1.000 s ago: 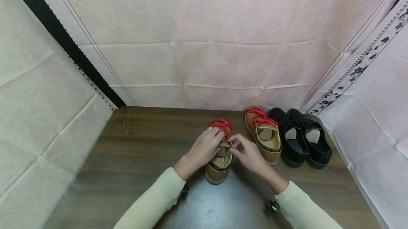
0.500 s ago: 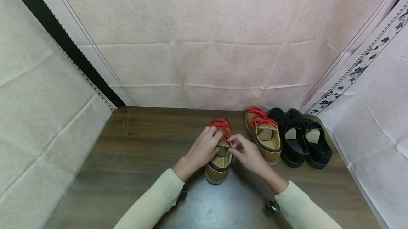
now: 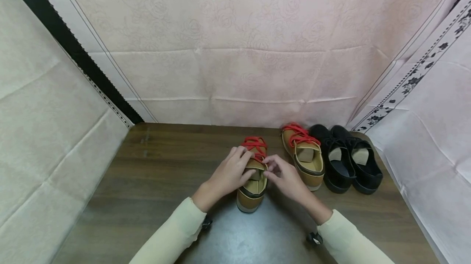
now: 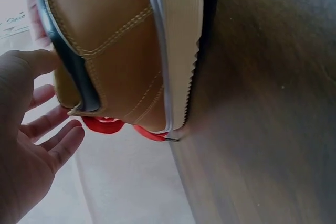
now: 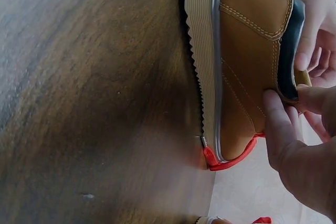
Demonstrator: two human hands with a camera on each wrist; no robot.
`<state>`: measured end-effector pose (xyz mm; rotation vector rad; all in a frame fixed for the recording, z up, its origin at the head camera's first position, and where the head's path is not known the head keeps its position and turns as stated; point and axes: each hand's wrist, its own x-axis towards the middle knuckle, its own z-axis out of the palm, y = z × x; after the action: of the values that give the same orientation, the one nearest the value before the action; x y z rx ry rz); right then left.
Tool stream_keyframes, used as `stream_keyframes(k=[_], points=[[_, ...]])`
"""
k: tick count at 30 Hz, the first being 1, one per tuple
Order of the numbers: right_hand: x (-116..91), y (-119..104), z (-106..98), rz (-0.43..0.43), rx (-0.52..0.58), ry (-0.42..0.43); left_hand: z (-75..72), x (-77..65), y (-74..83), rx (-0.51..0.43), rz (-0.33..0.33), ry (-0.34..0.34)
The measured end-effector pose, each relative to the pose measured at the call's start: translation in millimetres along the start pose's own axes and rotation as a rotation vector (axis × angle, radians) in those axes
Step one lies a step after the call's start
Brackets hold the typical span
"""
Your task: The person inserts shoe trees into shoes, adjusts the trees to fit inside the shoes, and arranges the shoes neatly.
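Observation:
A tan lace-up shoe with red laces stands on the wooden floor, toe pointing away. My right hand pinches the right edge of its opening, thumb at the dark collar and index finger against the outer side. Over on the left side, my left hand has loosely bent, spread fingers beside the opening and the lower laces. In the left wrist view, that hand's thumb is near the dark collar. The shoe's tongue is partly hidden by the hands.
To the right stands the matching tan shoe with red laces. A pair of black shoes sits beside it, close to the right cloth. Pale patterned cloth hangs behind the wooden floor.
My left hand has shifted slightly left, its fingers loosening and spreading away from the shoe's opening. The right hand and the shoes have stayed in place.

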<state>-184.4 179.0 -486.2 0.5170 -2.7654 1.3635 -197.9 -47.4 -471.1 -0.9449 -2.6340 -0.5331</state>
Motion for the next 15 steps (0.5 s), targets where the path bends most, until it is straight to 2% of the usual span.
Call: stream_keyframes(k=[4,9,15], points=[[-2,0,1,-0.018,-0.007,0.020,-6.0,-4.3,1.9,0.005,0.053,0.039],[-4,1,1,-0.088,-0.062,0.065,-11.9,-12.1,6.2,0.017,0.140,0.096],[-8,-4,-5,-0.127,-0.108,0.126,-15.1,-20.3,12.6,0.031,0.174,0.084]])
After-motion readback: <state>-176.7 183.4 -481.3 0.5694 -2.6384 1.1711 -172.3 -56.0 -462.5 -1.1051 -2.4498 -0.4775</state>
